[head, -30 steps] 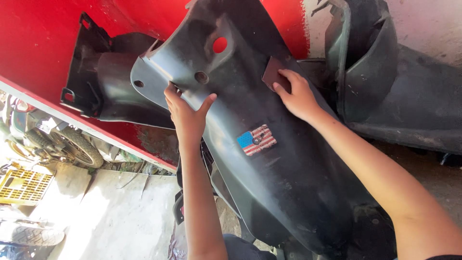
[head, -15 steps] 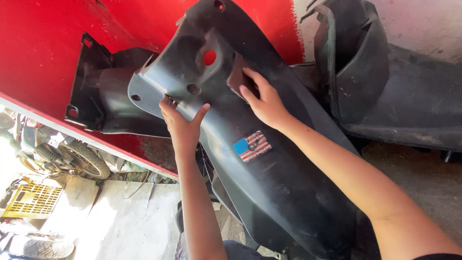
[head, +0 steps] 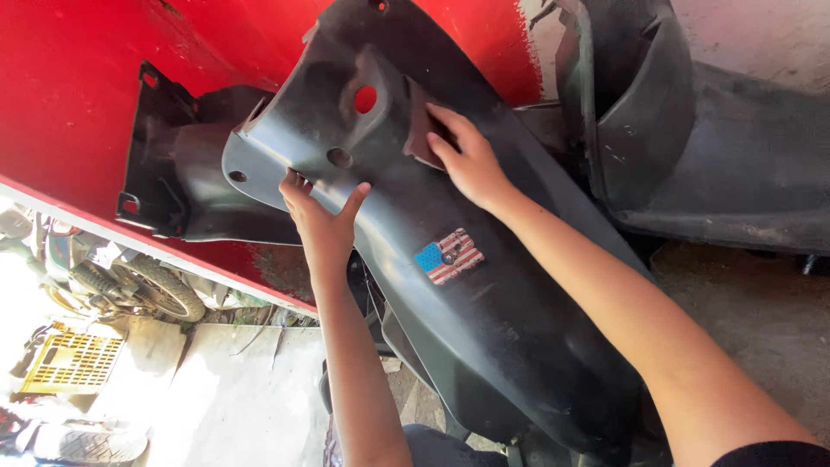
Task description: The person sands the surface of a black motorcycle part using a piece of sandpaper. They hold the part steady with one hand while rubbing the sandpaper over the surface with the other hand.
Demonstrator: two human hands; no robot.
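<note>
I'm gripping the big curved black plastic fender panel (head: pixel 484 285), left hand (head: pixel 318 216) fingers clamped on its lower edge, right hand (head: pixel 467 160) fingers together pressing flat just above its flag sticker (head: pixel 449 256)

Sharp daylight view; overexposed glare lower left, shade at right.
</note>
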